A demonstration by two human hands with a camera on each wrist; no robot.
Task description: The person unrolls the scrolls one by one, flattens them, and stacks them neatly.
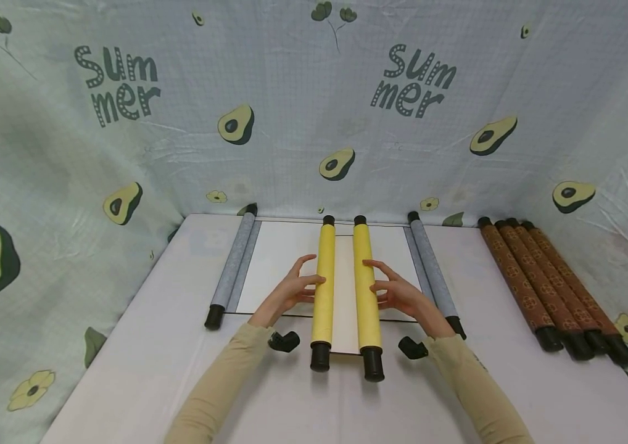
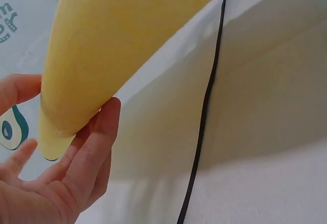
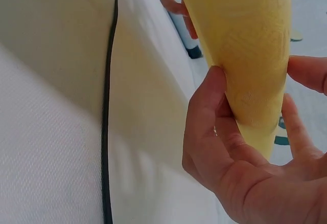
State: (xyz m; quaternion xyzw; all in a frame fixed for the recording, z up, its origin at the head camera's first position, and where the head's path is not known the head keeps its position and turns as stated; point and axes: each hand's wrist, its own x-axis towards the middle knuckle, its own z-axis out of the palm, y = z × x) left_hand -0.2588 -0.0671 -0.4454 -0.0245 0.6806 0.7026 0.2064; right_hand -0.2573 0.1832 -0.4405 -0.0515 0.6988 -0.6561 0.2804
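A yellow scroll is partly rolled out, with a cream strip (image 1: 345,296) between its two rolls. My left hand (image 1: 292,288) grips the left yellow roll (image 1: 322,314), thumb on one side and fingers on the other. On the opposite side, my right hand (image 1: 403,293) holds the right yellow roll (image 1: 368,308) the same way. Both rolls have black end caps. Under them lies a wider white sheet (image 1: 286,246), spread between a left grey roll (image 1: 233,262) and a right grey roll (image 1: 433,268). In both wrist views the yellow rolls hang over the pale surface and cast shadows.
Several brown patterned scrolls (image 1: 541,287) with black caps lie side by side at the right of the white table (image 1: 142,370). A cloth (image 1: 286,61) printed with avocados and lettering hangs behind and along the sides. Small black devices (image 1: 284,341) sit at the wrists.
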